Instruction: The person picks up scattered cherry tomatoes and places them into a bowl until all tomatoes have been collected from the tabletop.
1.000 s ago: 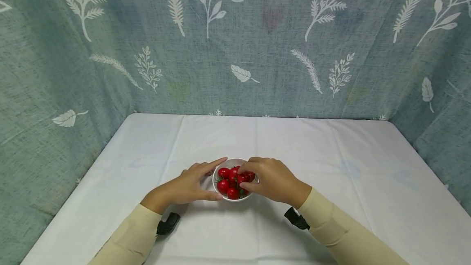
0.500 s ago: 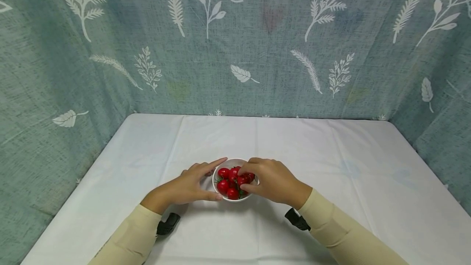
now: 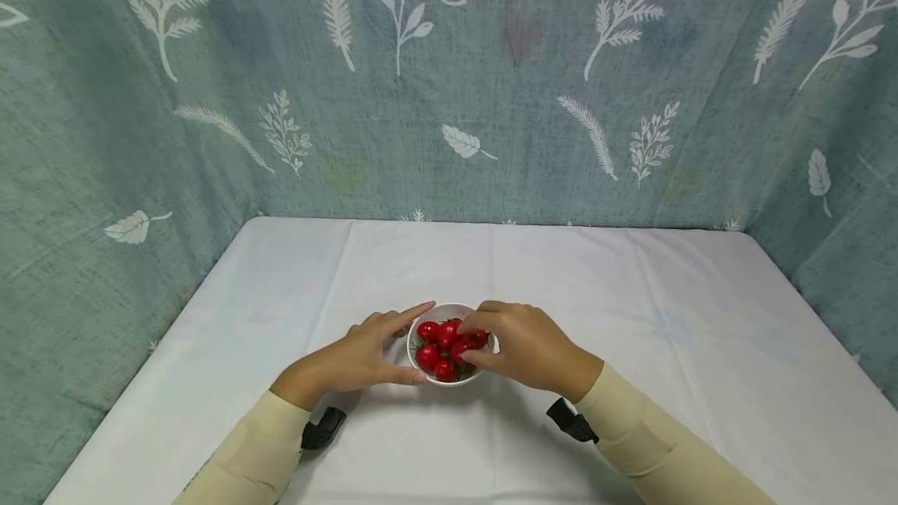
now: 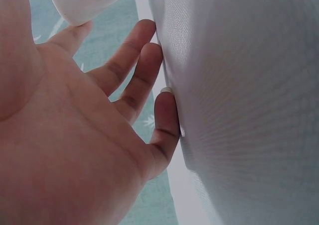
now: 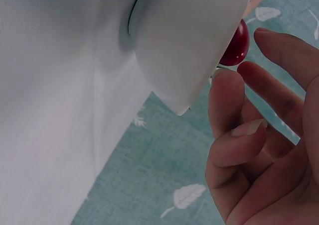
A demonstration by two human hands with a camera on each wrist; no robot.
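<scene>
A white bowl (image 3: pixel 412 369) holds several red cherry tomatoes (image 3: pixel 427 357) with bits of green stem. At its left side is my left hand (image 3: pixel 365 351), thumb and index finger spread along the rim. The left wrist view has the index fingertip at the bowl (image 4: pixel 87 1), the other fingers extended near the white cloth. My right hand (image 3: pixel 526 345) reaches over the right rim, thumb and index finger on either side of a tomato. In the right wrist view, a narrow gap separates the thumb from the tomato (image 5: pixel 238 47); the lower fingers are bent beside the bowl.
White cloth (image 3: pixel 589 279) covers the table under the bowl. A teal curtain (image 3: pixel 449 100) with white leaf prints hangs behind and along both sides. Black wrist devices (image 3: pixel 323 429) sit under both forearms.
The right thumb draws back slightly from the tomatoes. My left hand and the bowl keep their places, while the whole head view shifts a little.
</scene>
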